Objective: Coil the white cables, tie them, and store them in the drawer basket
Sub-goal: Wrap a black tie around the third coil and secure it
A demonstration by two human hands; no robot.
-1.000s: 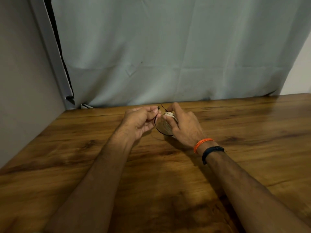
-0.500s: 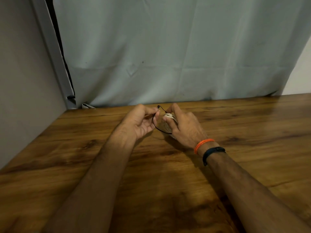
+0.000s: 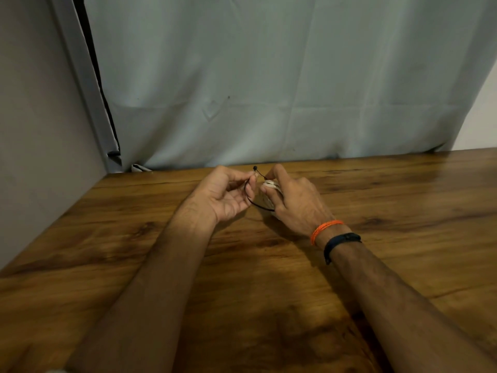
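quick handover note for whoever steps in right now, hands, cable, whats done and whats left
Left hand: grip pinches one end of the thin black tie by the fingertips.
Right hand: holds the small coiled bundle of white cable just above the brown wooden table; its fingers also seem to hold the tie's other end.
The tie curves in a loop between the two hands, under the bundle.
Done: this cable is coiled.
Left: close and tighten the tie round the coil, then put it in the drawer basket, which is not in view. No other cables show in this view.
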